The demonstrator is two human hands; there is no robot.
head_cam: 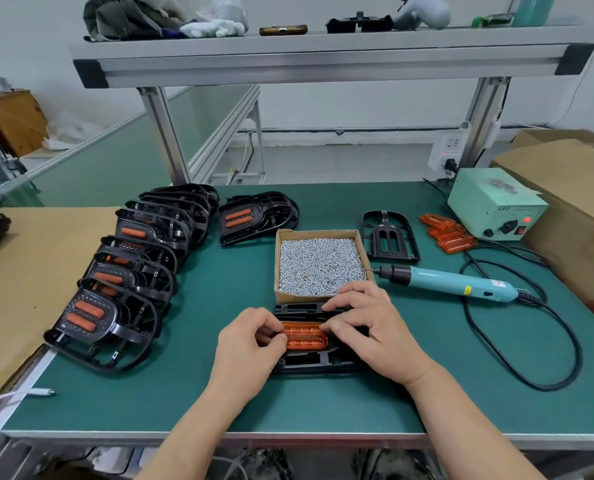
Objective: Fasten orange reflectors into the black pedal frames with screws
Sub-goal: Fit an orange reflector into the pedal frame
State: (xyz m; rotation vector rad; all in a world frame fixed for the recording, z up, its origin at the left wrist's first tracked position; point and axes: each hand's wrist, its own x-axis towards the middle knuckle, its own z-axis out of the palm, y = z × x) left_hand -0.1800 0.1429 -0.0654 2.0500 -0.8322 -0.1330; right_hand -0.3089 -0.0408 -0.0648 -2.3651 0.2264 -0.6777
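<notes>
A worker's left hand point(250, 341) pinches the left end of an orange reflector point(306, 336) sitting in a black pedal frame point(311, 364) at the near middle of the green mat point(219, 393). The right hand point(368, 327) curls over the frame's far side, thumb at the reflector. A box of screws point(319, 265) touches the frame's far edge, with open mat on either side of the hands

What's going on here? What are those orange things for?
Someone is putting pedals together. On the green table, an orange reflector is being fitted into a black pedal frame: the left hand pinches the reflector and the right hand grips the frame. The box of screws and electric screwdriver lie untouched nearby. On the left, finished pedals are lined up.
</notes>
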